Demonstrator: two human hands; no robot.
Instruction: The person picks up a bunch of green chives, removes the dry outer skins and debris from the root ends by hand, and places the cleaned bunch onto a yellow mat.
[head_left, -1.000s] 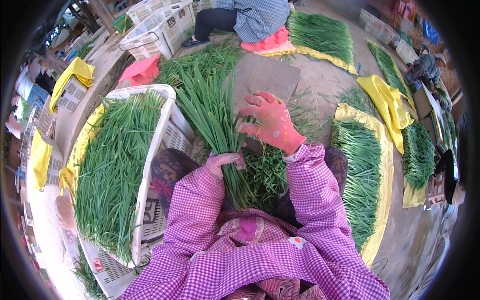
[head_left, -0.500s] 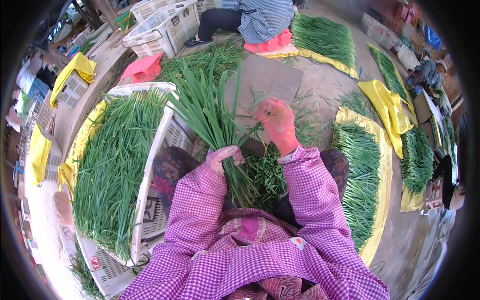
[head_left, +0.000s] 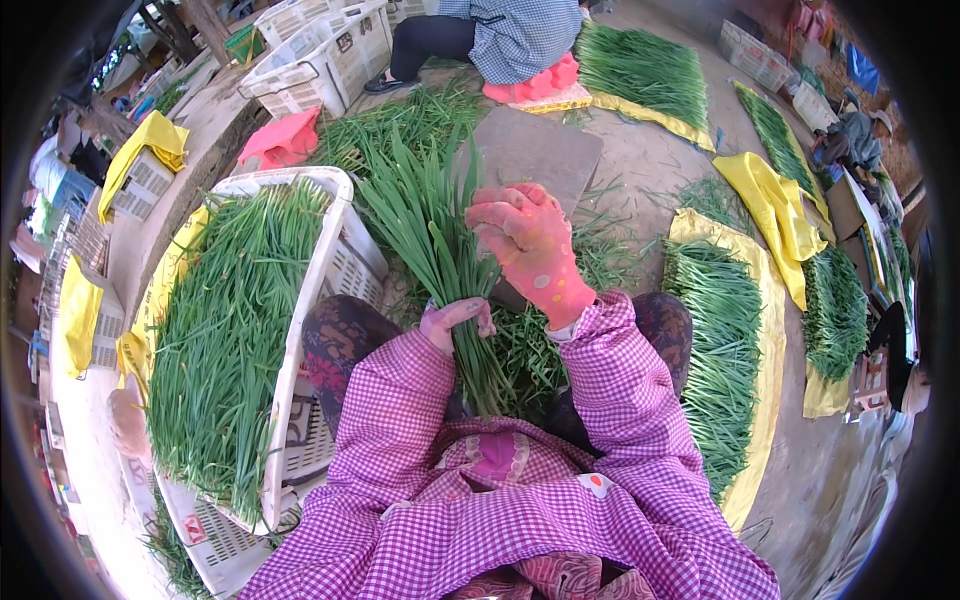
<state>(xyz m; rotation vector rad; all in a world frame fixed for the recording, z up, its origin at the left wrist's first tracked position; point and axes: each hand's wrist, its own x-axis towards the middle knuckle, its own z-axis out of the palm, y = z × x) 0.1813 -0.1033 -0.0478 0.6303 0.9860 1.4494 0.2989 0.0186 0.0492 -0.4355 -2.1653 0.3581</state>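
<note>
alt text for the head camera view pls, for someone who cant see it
A person in a pink checked smock grips a bunch of green chives in the left hand while the gloved right hand works its leaves. A white crate full of chives sits at their left; another person sits beyond.

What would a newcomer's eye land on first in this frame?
Dead centre, the bunch of long green leaves fanning upward, gripped low by the left hand while the right hand, in a pink dotted glove, rests against its side. To the left, a white crate is heaped with more greens; another person sits at the top.
</note>
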